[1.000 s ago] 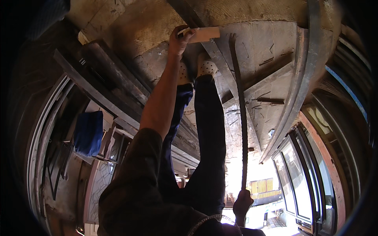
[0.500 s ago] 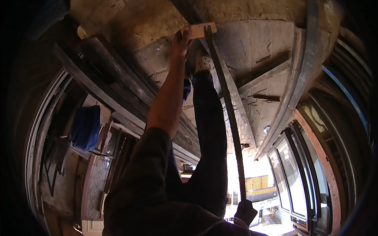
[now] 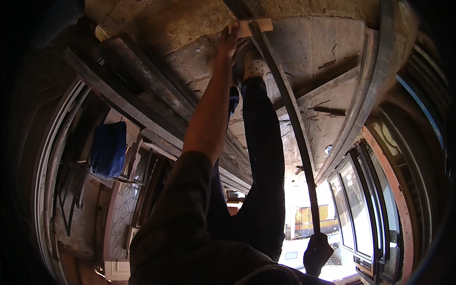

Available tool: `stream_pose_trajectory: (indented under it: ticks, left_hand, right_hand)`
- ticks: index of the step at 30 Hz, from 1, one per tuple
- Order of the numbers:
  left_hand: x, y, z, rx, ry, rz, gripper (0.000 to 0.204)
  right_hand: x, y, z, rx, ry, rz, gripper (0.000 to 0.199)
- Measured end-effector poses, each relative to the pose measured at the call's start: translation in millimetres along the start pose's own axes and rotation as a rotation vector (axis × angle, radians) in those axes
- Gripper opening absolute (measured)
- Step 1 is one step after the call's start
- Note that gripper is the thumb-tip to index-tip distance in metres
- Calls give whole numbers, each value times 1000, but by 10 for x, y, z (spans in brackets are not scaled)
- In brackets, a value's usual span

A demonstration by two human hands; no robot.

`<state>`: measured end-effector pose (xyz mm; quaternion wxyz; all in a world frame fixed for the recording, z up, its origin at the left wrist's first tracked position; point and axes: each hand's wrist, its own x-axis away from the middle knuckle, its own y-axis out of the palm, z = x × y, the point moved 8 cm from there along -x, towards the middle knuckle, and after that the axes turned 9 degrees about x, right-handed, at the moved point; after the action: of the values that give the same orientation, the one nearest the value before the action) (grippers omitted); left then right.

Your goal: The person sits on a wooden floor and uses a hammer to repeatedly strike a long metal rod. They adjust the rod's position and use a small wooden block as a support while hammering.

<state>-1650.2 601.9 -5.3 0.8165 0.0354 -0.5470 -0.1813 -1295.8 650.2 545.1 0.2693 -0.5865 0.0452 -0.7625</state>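
My left hand (image 3: 229, 42) reaches forward and grips the left end of a short, light-coloured wooden block (image 3: 262, 25). That block lies across a dark plank near the top of the view. In my right hand (image 3: 318, 252), low on the right side, is the near end of a long dark crowbar (image 3: 293, 107), fingers wrapped round it. The bar slants away from me, and its far tip rests against the block, close to my left fingers. Whether the tip is under the block's edge or on top of it, I cannot tell.
My shoe (image 3: 255, 68) stands on the boards (image 3: 304, 42) beside the bar. Nails (image 3: 327, 63) lie scattered there. Long timbers (image 3: 142, 111) run along the left, and another long beam (image 3: 368, 90) on the right. A blue cloth (image 3: 109, 149) hangs at left; glazed window frames (image 3: 349, 209) lean at right.
My right hand has swung the crowbar's near end to the right, so the bar now covers more of the plank behind it. The left hand keeps hold of the block. The view has shifted slightly.
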Motion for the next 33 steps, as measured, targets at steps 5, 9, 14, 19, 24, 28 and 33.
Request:
stream_pose_trajectory:
  ticks: [5, 9, 14, 19, 24, 28, 33]
  left_hand:
    - [-36, 6, 57, -29, -77, -41, 58]
    - [-8, 179, 59, 69, -83, -21, 48]
    - [-84, 18, -105, 85, -30, 86, 39]
    - [-38, 176, 66, 87, 82, 2, 30]
    - [-80, 123, 48, 86, 87, 51, 33]
    - [-65, 116, 64, 213, 118, 70, 41]
    - [-119, 200, 136, 34, 103, 4, 51]
  right_hand:
    - [-50, -80, 47, -29, 24, 12, 12]
    - [-19, 1, -86, -44, -68, 17, 11]
    - [46, 27, -191, -113, -47, 33, 10]
    - [-38, 35, -65, -136, -19, 75, 10]
    - [-197, 181, 66, -179, -40, 90, 11]
    - [-559, 333, 183, -241, -131, 159, 11]
    - [-1207, 1148, 584, -231, -111, 170, 12]
